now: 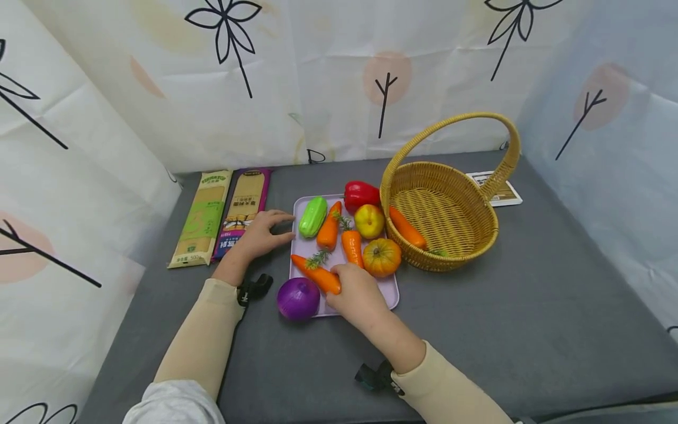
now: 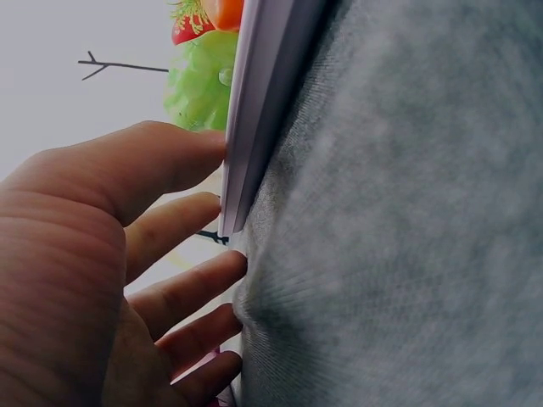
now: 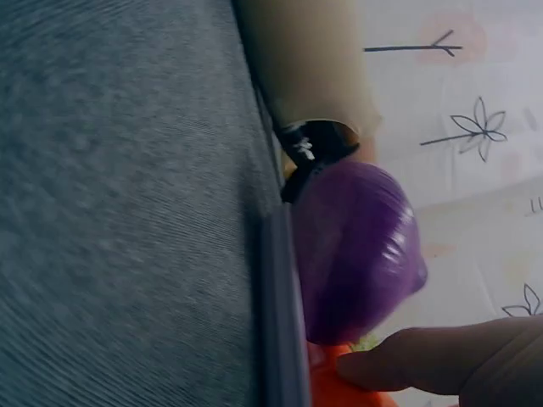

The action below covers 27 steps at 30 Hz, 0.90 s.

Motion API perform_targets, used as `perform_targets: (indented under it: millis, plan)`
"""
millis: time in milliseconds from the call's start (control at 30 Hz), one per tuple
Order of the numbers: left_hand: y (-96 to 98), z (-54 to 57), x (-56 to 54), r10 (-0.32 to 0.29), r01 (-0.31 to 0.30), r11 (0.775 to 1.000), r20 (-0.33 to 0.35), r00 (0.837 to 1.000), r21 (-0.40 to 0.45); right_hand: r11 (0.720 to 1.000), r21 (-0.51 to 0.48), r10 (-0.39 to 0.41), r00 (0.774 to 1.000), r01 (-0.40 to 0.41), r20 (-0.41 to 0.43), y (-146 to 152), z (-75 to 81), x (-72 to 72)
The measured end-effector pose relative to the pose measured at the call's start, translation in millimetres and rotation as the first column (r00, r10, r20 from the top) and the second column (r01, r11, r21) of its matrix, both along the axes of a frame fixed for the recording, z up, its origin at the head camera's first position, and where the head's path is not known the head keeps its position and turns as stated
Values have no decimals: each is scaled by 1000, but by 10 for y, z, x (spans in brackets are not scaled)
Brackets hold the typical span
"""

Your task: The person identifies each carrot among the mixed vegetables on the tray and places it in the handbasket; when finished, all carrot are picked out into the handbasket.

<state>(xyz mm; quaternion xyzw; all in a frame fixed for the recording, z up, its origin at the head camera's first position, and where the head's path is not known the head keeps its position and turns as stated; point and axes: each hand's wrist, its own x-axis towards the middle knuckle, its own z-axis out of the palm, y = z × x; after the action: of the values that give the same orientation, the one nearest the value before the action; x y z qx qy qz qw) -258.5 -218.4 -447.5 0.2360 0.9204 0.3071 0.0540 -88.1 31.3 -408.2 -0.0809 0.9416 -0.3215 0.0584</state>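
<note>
My right hand (image 1: 361,299) pinches the thick end of a carrot (image 1: 309,270) over the near part of the lilac tray (image 1: 392,292). In the right wrist view, the thumb (image 3: 399,363) lies against that orange carrot, beside a purple onion (image 3: 361,254). My left hand (image 1: 265,233) has its fingers loosely extended, the tips at the tray's left edge. Close by on the tray lie a green vegetable (image 1: 313,217) and two more carrots, one upper (image 1: 329,227) and one central (image 1: 352,247). A yellow fruit (image 1: 369,221), a small pumpkin (image 1: 382,257) and a red pepper (image 1: 361,196) fill its right side.
A wicker basket (image 1: 479,227) with a tall handle stands right of the tray, a carrot (image 1: 406,228) inside. Behind it lies a printed card (image 1: 505,193). Two flat food packs, green (image 1: 201,218) and purple (image 1: 245,203), lie at left. A patterned cloth (image 1: 328,88) hangs behind.
</note>
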Motion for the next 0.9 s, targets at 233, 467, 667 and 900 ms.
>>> perform_targets:
  millis: [233,467,667,900]
  plan:
    - [-1,-12,-16,4,-4,1000,-2,1000,-3,999,50,-1,998,5,-69,-46,-69,34]
    - [-6,12,-23,-3,4,1000,-17,1000,5,1000,5,-22,989,23,-148,-1,-22,52]
    - [-5,12,-30,1,-1,1000,-16,1000,0,994,-102,-58,974,36,-220,62,73,75]
    - [-4,-26,-27,-7,7,1000,-18,1000,8,976,-214,-114,945,48,-306,166,180,94]
